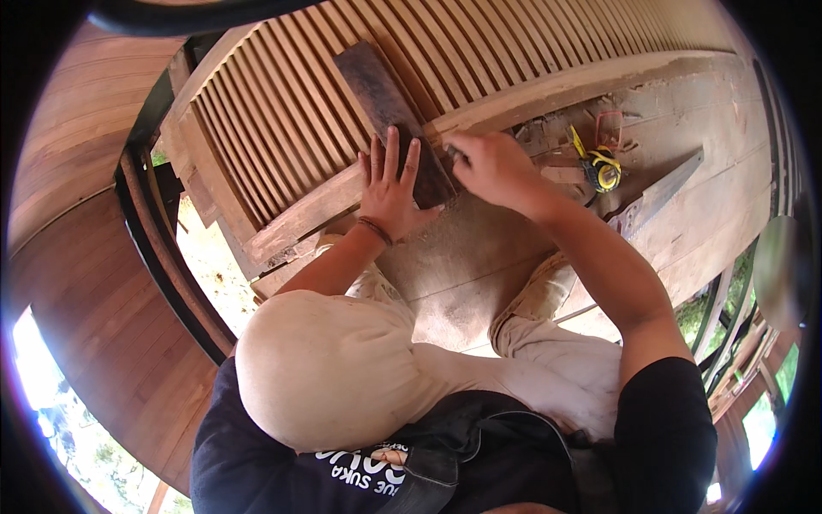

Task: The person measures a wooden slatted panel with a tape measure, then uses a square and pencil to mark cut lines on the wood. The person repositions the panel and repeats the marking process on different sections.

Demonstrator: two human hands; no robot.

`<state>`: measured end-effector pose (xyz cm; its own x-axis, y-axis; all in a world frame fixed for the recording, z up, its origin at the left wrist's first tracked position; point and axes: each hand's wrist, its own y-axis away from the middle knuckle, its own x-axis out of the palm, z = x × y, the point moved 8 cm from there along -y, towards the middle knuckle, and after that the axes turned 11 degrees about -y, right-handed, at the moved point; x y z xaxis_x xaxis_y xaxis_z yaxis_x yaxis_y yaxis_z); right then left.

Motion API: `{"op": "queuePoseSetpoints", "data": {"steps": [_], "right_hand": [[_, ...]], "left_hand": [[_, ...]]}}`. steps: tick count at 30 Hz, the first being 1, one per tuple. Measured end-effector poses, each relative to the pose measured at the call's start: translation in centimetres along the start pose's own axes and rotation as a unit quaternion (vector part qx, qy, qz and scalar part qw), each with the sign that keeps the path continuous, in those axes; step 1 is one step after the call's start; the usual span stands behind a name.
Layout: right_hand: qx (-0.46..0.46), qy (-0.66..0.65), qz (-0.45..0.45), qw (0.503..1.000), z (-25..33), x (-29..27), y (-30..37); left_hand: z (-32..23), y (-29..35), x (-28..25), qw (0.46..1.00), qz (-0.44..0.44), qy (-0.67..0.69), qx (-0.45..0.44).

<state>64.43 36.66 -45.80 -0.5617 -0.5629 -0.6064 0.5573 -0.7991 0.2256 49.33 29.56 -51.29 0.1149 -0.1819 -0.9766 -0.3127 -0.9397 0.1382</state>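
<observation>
Wooden floor w/ slatted panel; dark board is pinned flat by left hand, fingers spread; right hand closed beside board, contents can't be told. Board best kept steady.

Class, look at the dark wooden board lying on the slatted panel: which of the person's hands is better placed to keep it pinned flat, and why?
The left hand: its palm and spread fingers lie flat on the dark board atop the slatted panel. The right hand is closed at the board's edge, apparently gripping something small.
</observation>
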Motion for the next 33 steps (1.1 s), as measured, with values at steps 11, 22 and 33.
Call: {"op": "queuePoseSetpoints", "data": {"steps": [11, 22, 33], "right_hand": [[-0.212, 0.248, 0.016, 0.945, -2.7, 2.2, 3.3], [-0.118, 0.076, -0.030, 0.990, 1.4, 0.1, 1.6], [-0.243, -0.001, -0.205, 0.948, 12.1, 0.0, -5.6]], "left_hand": [[-0.2, 0.3, -0.9, 0.996, 0.019, 0.082, -0.007], [4.9, 1.8, -5.7, 0.827, -0.089, 0.543, -0.114], [16.3, -2.2, -9.9, 0.556, -0.117, 0.780, -0.263]]}}
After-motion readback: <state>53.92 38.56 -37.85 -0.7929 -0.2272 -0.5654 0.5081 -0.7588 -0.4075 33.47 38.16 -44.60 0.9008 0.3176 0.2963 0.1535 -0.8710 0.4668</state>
